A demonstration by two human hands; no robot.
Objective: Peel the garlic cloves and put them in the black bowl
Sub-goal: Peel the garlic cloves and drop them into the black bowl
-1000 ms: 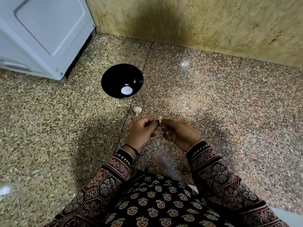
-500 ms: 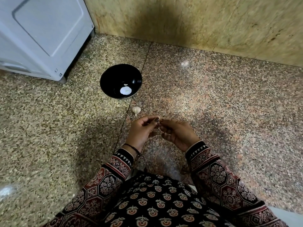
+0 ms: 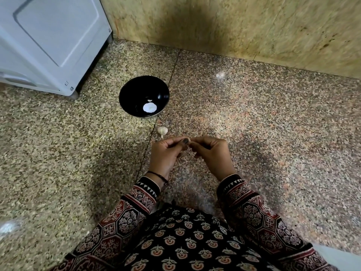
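– Both hands are curled and drawn together low over the floor (image 3: 273,124). The left hand (image 3: 166,155) and right hand (image 3: 212,155) meet at the fingertips in one tight pinch, with the left thumb and its dark nail on top.
– What has changed in the last second?
– The hands have barely shifted. The pale tip of the garlic clove that stood up between the fingertips a second ago has sunk out of sight. I'd judge the skin is being worked off inside that pinch, so peeling is under way and this clove has not reached the bowl.
– Where is the bowl?
– The black bowl (image 3: 125,92) sits on the floor ahead and to the left, well apart from the hands.
– What can't you make out?
– Biggest first: the white appliance (image 3: 48,36) is cut off by the top and left edges, so I cannot tell what it is. In the bowl lies a round white patch (image 3: 149,107); it could be peeled garlic or glare. A garlic piece (image 3: 162,130) lies between bowl and hands, and whether it is one clove or a small bulb is unclear. The held clove is hidden by the fingers, so how much skin is left cannot be told. A thin strand (image 3: 186,162) under the hands is too fine to name
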